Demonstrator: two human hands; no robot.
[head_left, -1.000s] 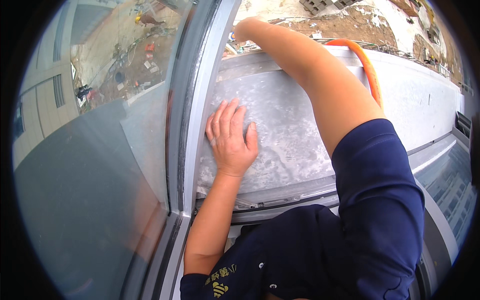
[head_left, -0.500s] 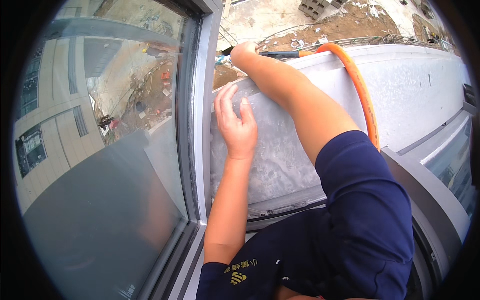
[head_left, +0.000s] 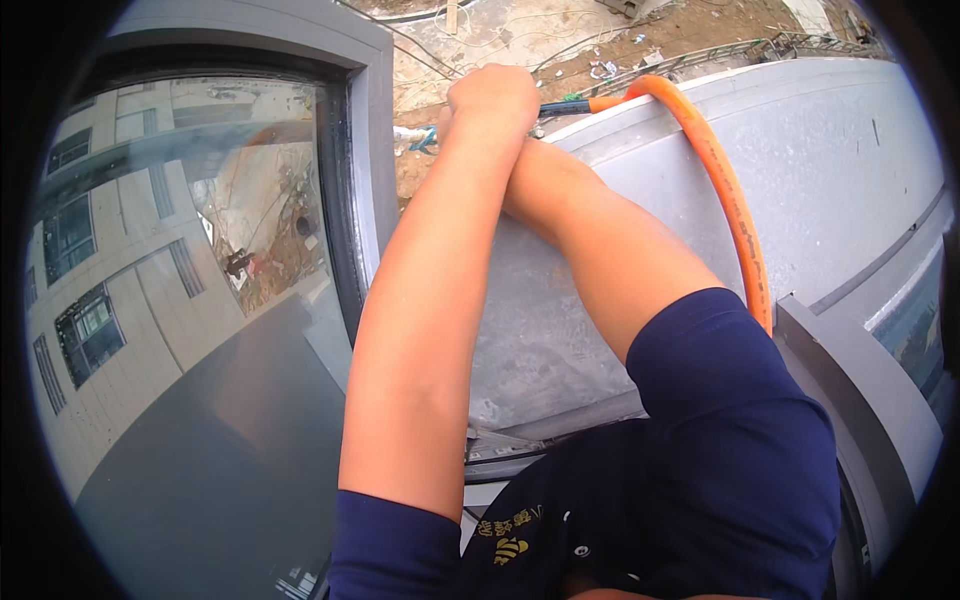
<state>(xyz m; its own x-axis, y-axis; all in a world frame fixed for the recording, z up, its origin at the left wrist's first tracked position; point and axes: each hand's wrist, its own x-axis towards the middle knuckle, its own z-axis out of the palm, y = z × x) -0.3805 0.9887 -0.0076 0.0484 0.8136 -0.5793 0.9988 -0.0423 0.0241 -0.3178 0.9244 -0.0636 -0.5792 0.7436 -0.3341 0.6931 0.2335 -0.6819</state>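
Note:
Out past the window sill, my left hand (head_left: 497, 97) is closed in a fist around the black end (head_left: 565, 108) of a thick orange hose or cable (head_left: 718, 165). My right hand (head_left: 540, 170) is tucked below it, its fingers hidden behind my left wrist. To the left of the fists, a small blue-and-white piece (head_left: 422, 140) sticks out; I cannot make out what it is. The orange line bends over the outer edge of the grey metal ledge (head_left: 560, 310) and runs down beside my right upper arm.
A grey-framed glass window sash (head_left: 360, 200) stands at my left, reflecting a building. At the right is another grey frame (head_left: 850, 390). Far below lies a dirt and concrete ground (head_left: 560, 50) with scattered debris.
My left hand has moved from open over the ledge up and outward, closing at the black end. My right hand is now lower and behind the left wrist. The view has shifted slightly.

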